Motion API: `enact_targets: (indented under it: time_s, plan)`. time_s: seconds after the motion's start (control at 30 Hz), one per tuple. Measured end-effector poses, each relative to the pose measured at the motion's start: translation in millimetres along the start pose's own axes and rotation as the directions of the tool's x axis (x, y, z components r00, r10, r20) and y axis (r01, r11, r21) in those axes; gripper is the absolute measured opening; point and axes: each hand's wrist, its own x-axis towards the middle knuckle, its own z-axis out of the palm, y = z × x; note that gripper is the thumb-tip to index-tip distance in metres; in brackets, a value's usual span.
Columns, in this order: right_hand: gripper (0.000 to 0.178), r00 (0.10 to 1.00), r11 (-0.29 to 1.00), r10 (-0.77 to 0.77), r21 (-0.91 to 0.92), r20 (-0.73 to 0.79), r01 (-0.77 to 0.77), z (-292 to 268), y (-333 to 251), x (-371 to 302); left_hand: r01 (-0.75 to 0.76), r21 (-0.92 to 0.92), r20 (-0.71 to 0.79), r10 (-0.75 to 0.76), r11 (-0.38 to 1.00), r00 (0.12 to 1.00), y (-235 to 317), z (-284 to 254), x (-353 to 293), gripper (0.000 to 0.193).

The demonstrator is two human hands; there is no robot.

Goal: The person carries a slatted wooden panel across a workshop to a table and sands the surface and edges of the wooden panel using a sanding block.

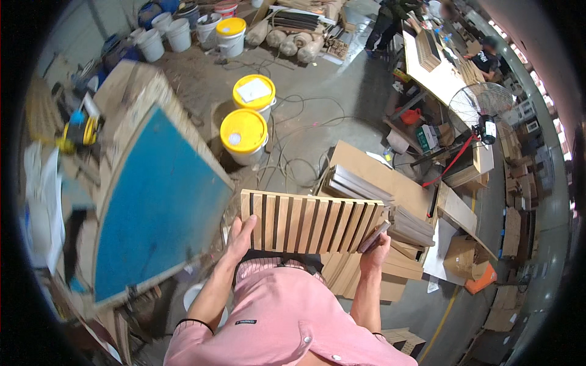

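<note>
In front of my waist is a slatted wooden panel (308, 222), light slats with dark gaps between them. My left hand (240, 239) grips its left end, the thumb lying over the face. At the right end, my right hand (375, 251) is closed round a small flat greyish-brown block (373, 236), which is tilted and lies close against the panel's edge. Whether the fingers of that hand also bear the panel's weight is hidden.
To my left stands a table with a blue top (155, 207). Yellow-lidded buckets (244, 131) stand ahead, with cables (299, 122) on the floor. Wooden strips (409, 226) and cardboard (372, 168) lie at right, near a fan (482, 110). Other people work at a far bench (421, 58).
</note>
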Motion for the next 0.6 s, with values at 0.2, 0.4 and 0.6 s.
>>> enact_targets:
  time_s: [0.2, 0.4, 0.6]
  plan:
    - [0.027, 0.999, 0.998, -0.035, 0.044, -0.023, 0.036, 88.6, -6.5, 84.6, -0.07, 0.031, -0.01, 0.07, 0.997, 0.997, 66.9, 15.2, 113.9, 0.056]
    - [0.031, 0.998, 0.995, 0.025, 0.099, 0.06, -0.031, 158.9, 1.7, 189.8, -0.086, -0.058, 0.054, 0.089, 0.995, 0.995, 78.8, 23.2, 238.3, 0.048]
    - [0.034, 0.989, 0.99, 0.136, 0.022, 0.053, -0.137, 242.7, 24.9, 336.9, -0.033, -0.146, -0.092, 0.02, 0.989, 0.996, 116.9, 49.9, 365.2, 0.05]
